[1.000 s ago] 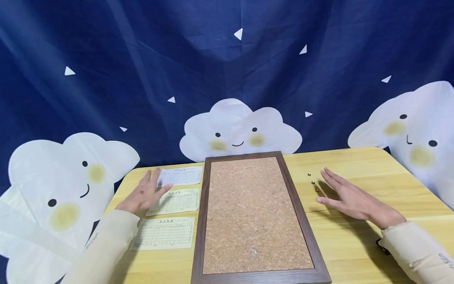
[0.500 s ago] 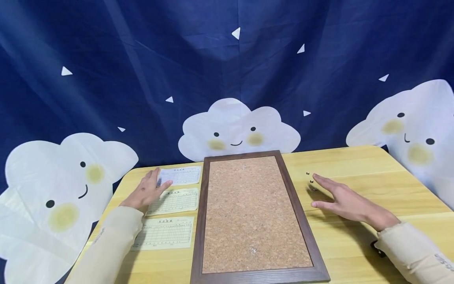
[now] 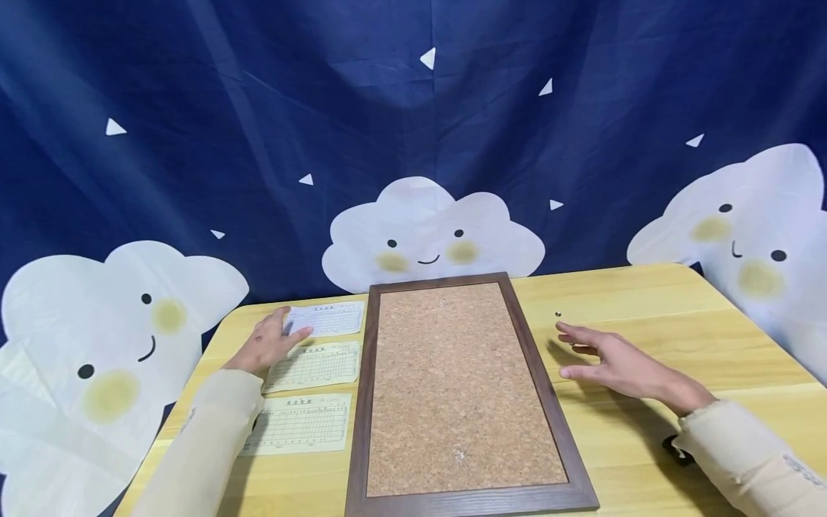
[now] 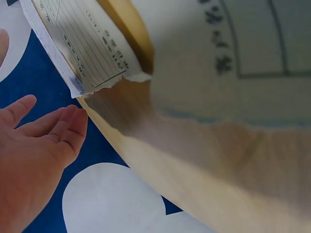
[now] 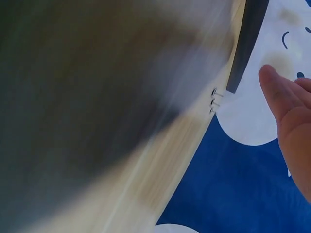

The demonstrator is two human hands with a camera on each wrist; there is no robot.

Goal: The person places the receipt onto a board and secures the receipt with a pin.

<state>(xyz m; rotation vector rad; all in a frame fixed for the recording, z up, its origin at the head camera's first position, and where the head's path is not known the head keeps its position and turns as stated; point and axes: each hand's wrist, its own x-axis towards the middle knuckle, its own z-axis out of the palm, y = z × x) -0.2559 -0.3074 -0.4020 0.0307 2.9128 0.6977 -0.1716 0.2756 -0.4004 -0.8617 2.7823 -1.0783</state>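
Note:
In the head view my left hand lies over the left edge of the farthest printed slip, its thumb overlapping that slip. A second slip and a third slip lie in a column below it. In the left wrist view the fingers look relaxed, with the fingertips close beside a slip's torn edge. On the right, my right hand hovers with loosely bent fingers and thumb apart. It partly hides the small thumbtacks, which stand in a short row in the right wrist view, points up.
A cork board in a dark brown frame lies on the wooden table between the hands. Behind the table hangs a dark blue curtain with printed white clouds.
My right hand has moved left and covers more of the thumbtacks, its fingers bending a little. The left hand's fingers have drawn slightly closer to the top slip. The head view has shifted slightly.

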